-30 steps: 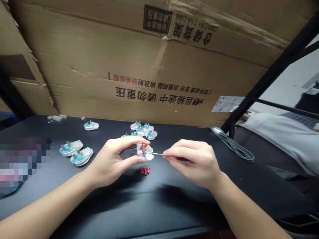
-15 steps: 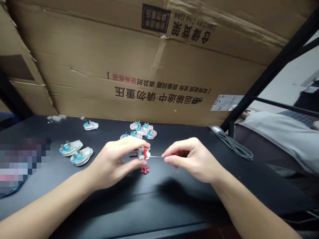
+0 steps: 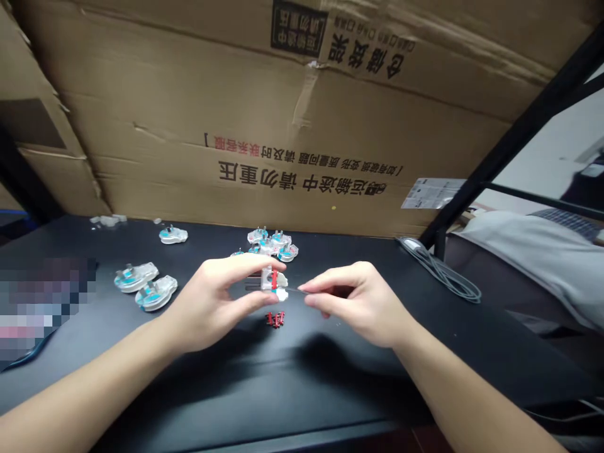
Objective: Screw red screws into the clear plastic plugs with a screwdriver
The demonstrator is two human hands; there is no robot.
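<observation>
My left hand [image 3: 214,302] pinches a white and clear plug [image 3: 267,278] between thumb and fingers, its metal pins pointing left. A red piece sits across the plug, and its right end looks split in two. My right hand [image 3: 361,305] is closed on a thin grey metal rod [image 3: 294,289], whose left tip reaches the plug's right end. Whether the tip is inside the plug I cannot tell. Just below, several small red parts [image 3: 275,319] lie on the black table [image 3: 264,390].
Behind my left hand is a cluster of clear plugs [image 3: 283,251] with blue faces. Two more plugs [image 3: 155,294] lie at left, another [image 3: 173,234] farther back. A coiled grey cable [image 3: 443,274] rests at right. Cardboard [image 3: 302,126] walls the back; a person's grey clothing [image 3: 528,258] shows beyond the frame.
The plug has turned slightly in my left hand and moved up, showing more of its white right end. The rod now slopes a little, with less of it visible.
</observation>
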